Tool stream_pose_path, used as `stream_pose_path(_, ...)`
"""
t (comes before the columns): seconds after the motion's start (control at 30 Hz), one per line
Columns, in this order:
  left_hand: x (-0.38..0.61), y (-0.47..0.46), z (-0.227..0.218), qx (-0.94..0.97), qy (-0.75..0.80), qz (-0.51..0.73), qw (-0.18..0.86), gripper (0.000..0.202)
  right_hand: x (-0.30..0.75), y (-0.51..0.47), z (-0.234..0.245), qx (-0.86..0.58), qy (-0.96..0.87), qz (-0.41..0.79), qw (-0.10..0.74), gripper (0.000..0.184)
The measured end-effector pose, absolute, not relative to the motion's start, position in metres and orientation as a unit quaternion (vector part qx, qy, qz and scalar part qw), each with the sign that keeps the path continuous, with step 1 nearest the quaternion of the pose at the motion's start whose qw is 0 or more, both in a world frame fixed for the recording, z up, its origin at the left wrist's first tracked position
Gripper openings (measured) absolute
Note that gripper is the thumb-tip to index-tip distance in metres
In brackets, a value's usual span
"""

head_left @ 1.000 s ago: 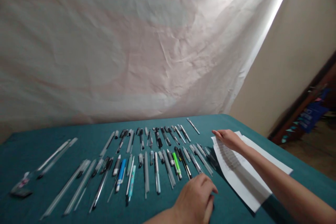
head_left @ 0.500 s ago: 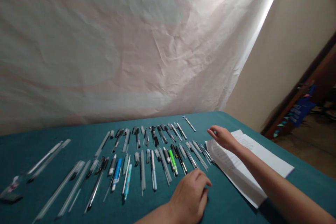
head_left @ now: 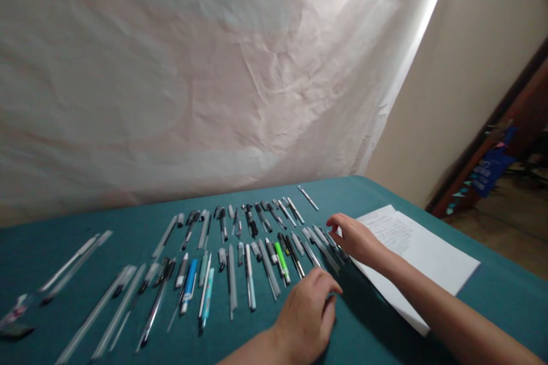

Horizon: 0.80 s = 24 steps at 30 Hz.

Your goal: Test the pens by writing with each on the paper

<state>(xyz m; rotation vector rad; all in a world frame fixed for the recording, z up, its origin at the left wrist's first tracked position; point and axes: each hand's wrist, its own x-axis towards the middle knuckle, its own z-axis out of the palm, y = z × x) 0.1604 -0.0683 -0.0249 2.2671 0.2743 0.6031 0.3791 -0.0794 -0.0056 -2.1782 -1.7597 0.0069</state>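
Right of centre in the frame, your right hand (head_left: 353,238) reaches over the pens (head_left: 322,250) beside the paper (head_left: 428,248); whether its grip holds one, you cannot tell. At lower centre, your left hand (head_left: 305,315) curls, thumb and forefinger narrowly parted.

The right hand (head_left: 353,238), fingers bent, is over the near row's right-end pens (head_left: 323,251) beside written-on paper (head_left: 436,256), while the loosely curled left hand (head_left: 306,311) is near a bright green pen (head_left: 281,262).
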Motion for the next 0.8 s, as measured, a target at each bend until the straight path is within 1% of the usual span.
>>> stream_pose_path(0.1, 0.161, -0.068, -0.024, 0.887, 0.108, 0.237, 0.382, 0.024, 0.374, -0.084, 0.001, -0.788, -0.602, 0.015, 0.125, 0.011)
stream_pose_path(0.17, 0.161, -0.067, -0.024, 0.886, 0.108, 0.239, 0.383, 0.024, 0.373, -0.088, 0.001, -0.806, -0.586, 0.027, 0.081, 0.014)
stream_pose_path(0.23, 0.162, -0.067, -0.023, 0.884, 0.11, 0.241, 0.384, 0.024, 0.375, -0.091, -0.002, -0.812, -0.58, 0.029, 0.061, 0.018)
stream_pose_path(0.4, 0.163, -0.067, -0.021, 0.883, 0.109, 0.244, 0.386, 0.025, 0.385, -0.089, -0.018, -0.804, -0.586, 0.059, 0.077, 0.027)
stream_pose_path(0.53, 0.162, -0.066, -0.02, 0.88, 0.109, 0.246, 0.392, 0.026, 0.39, -0.083, -0.024, -0.81, -0.567, 0.098, 0.112, 0.029)
stream_pose_path(0.63, 0.163, -0.066, -0.021, 0.879, 0.11, 0.246, 0.393, 0.027, 0.388, -0.082, -0.022, -0.816, -0.547, 0.135, 0.129, 0.029)
stream_pose_path(0.7, 0.163, -0.066, -0.021, 0.88, 0.11, 0.243, 0.392, 0.027, 0.386, -0.081, -0.021, -0.817, -0.542, 0.154, 0.121, 0.025)
stream_pose_path(0.8, 0.163, -0.067, -0.02, 0.882, 0.111, 0.24, 0.391, 0.026, 0.383, -0.08, -0.021, -0.819, -0.552, 0.125, 0.095, 0.019)
